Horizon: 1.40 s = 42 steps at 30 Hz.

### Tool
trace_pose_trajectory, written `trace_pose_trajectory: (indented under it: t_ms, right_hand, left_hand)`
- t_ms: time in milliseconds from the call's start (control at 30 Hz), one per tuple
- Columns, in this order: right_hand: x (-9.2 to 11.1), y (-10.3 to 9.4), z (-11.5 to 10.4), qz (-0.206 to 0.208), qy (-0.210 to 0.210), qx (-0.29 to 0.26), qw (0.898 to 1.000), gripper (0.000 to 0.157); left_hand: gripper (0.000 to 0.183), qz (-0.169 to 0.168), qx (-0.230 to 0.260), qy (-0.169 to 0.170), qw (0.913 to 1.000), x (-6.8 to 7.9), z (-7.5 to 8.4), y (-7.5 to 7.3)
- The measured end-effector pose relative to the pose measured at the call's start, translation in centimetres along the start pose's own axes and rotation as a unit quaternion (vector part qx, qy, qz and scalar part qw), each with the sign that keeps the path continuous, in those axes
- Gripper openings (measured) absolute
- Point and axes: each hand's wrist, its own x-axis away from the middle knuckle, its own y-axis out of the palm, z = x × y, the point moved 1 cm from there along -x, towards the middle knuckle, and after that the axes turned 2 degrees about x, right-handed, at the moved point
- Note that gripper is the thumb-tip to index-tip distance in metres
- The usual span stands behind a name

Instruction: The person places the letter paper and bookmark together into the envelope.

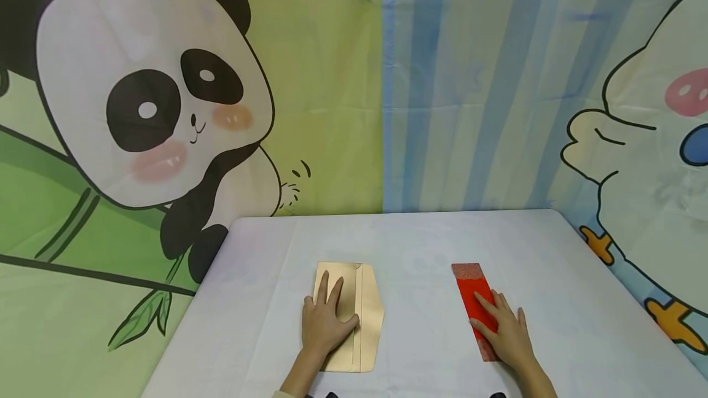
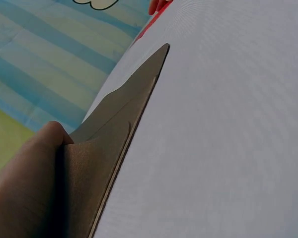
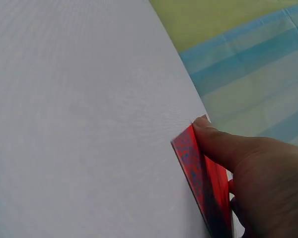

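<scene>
A tan paper envelope (image 1: 369,318) lies on the white table, its flap spread out toward the right. My left hand (image 1: 326,326) rests on its left part with the fingers apart and straight; in the left wrist view the thumb touches the envelope (image 2: 114,119). To the right lies a narrow red packet (image 1: 470,290) with darker patterned bands at both ends. My right hand (image 1: 510,333) rests over its right side, fingers spread. The right wrist view shows the thumb against the edge of the packet (image 3: 188,148); the other fingers are mostly hidden there.
The white table (image 1: 420,250) reaches back to a hanging cloth (image 1: 326,78) printed with a panda and a second cartoon figure. Bare tabletop separates the envelope from the packet. Small dark objects (image 1: 498,395) peek in at the bottom edge.
</scene>
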Motion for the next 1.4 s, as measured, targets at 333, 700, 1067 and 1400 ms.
trace_pose_trajectory:
  t_ms: [333,700,1067,1400]
  right_hand:
    - [-0.1,-0.7,-0.1,0.011,0.057,-0.088,0.994,0.075]
    - [0.1,-2.3,0.1,-0.065,0.246,-0.248,0.935,0.061]
    - [-1.4,-0.4,-3.6,-0.093,0.197,-0.294,0.931,0.063]
    - [-2.8,4.9,-10.8,-0.112,0.063,-0.339,0.932,0.050]
  left_hand:
    - [0.081,0.005,-0.008,0.009,0.9999,0.2,0.0,0.1]
    - [0.082,-0.006,-0.009,0.008,0.9999,0.3,0.0,0.0]
    - [0.081,-0.007,-0.021,0.007,0.9997,0.2,-0.2,-0.2]
    - [0.083,-0.006,-0.009,0.004,0.9999,0.1,-0.2,0.1]
